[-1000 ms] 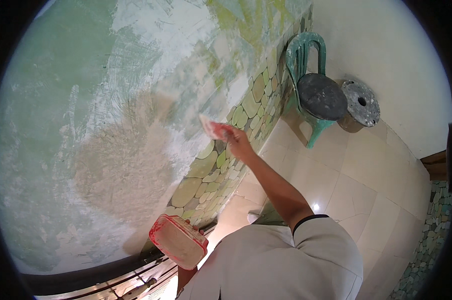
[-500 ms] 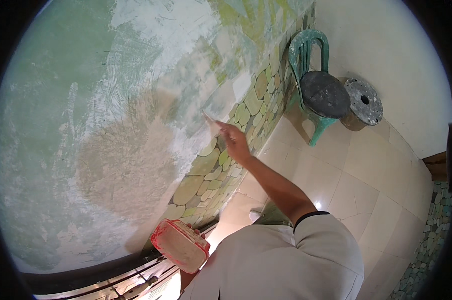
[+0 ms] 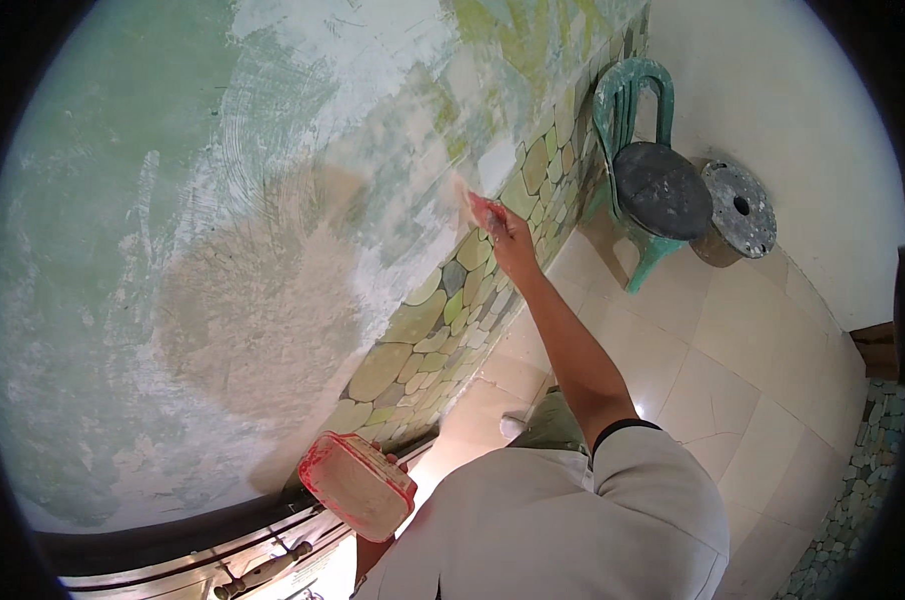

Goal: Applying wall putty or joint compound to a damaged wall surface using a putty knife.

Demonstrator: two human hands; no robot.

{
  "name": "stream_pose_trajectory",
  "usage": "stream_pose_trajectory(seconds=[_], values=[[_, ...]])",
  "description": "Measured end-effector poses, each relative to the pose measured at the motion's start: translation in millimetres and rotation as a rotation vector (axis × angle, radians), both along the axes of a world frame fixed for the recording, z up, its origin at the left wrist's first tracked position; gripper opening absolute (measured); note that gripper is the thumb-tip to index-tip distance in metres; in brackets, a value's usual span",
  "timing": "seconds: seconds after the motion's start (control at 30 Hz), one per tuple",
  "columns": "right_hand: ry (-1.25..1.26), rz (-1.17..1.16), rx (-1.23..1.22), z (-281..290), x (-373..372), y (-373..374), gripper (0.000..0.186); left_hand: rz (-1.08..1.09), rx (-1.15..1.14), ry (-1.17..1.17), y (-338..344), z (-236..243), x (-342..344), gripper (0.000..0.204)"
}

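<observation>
My right hand (image 3: 510, 238) reaches out to the wall, its fingers closed round the grip of a small putty knife (image 3: 470, 197). The blade is blurred and lies at or close to the wall surface, just above the stone border; I cannot tell whether it touches. Low in the view, my left hand (image 3: 398, 464) grips the side of a red plastic tub (image 3: 358, 487), tilted, with pale putty smeared over its inside. Most of that hand is hidden behind the tub. The green wall (image 3: 273, 290) carries white and beige patches of filler.
A green plastic chair (image 3: 633, 100) with a dark round seat piece (image 3: 663, 190) stands at the right wall, beside a paint-spotted round drum (image 3: 740, 207). Flat-stone cladding (image 3: 403, 360) runs along the wall's base above a tiled floor (image 3: 713, 370). A dark-edged frame with a handle (image 3: 263, 572) is lower left.
My right hand and the putty knife have moved up and to the right along the wall. The tub in my left hand has shifted slightly left and down.
</observation>
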State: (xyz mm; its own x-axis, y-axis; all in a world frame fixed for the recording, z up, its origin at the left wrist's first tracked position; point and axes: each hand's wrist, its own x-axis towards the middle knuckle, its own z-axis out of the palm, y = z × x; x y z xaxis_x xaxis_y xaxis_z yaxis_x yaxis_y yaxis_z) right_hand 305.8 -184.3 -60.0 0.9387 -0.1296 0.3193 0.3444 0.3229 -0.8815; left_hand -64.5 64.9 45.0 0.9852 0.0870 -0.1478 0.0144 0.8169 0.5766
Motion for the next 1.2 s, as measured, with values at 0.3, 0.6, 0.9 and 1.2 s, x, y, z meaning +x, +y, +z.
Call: stream_pose_trajectory(seconds=[0.3, 0.6, 0.9, 1.2], values=[[-0.104, -0.298, -0.138, 32.9, -60.5, 94.8, 0.034, -0.126, -0.143, -0.010, -1.8, 10.9, 2.0, 0.081], [-0.042, -0.116, -0.245, 10.3, -90.6, 71.9, 0.032, -0.060, 0.078, -0.108, -4.7, 10.4, -6.9, 0.077], [-0.069, -0.042, -0.102, 18.1, -71.8, 91.4, 0.028, 0.115, -0.207, 0.133, 6.4, 0.6, -19.4, 0.079], [-0.046, 0.139, -0.065, 15.8, -97.3, 72.0, 0.029, 0.050, -0.084, 0.074, 7.6, 4.6, -26.1, 0.081]])
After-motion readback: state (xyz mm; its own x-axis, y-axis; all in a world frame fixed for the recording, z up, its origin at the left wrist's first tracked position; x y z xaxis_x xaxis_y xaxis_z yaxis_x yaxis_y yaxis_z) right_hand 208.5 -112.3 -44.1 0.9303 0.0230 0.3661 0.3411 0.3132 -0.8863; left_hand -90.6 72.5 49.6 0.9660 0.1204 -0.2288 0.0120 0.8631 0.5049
